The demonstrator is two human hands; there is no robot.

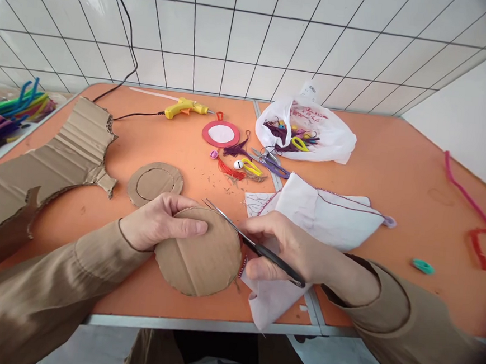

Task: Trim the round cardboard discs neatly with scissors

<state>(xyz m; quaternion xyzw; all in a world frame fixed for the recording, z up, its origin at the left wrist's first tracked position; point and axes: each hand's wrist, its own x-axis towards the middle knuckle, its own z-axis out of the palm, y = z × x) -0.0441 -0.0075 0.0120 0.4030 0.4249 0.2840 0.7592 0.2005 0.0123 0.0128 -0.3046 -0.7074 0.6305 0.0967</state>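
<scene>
My left hand point(166, 223) grips a round cardboard disc point(199, 257) by its upper left edge, thumb on top. In my right hand point(288, 247) are scissors point(273, 257) with black handles, their blades lying at the disc's upper right edge. Behind my left hand a second cardboard disc point(155, 182) with an inner circle marked on it lies on the table. White cloth point(329, 211) with dark red stitched edging spreads beneath and beyond my right hand.
Cut cardboard point(60, 156) covers the left side. Toward the back lie a yellow glue gun point(185, 108), a red-rimmed round ornament point(220, 133), purple-handled cutters point(272, 163) and a white plastic bag point(331, 135) of tassels. Pipe cleaners point(469, 194) and a teal piece point(423, 267) sit at right.
</scene>
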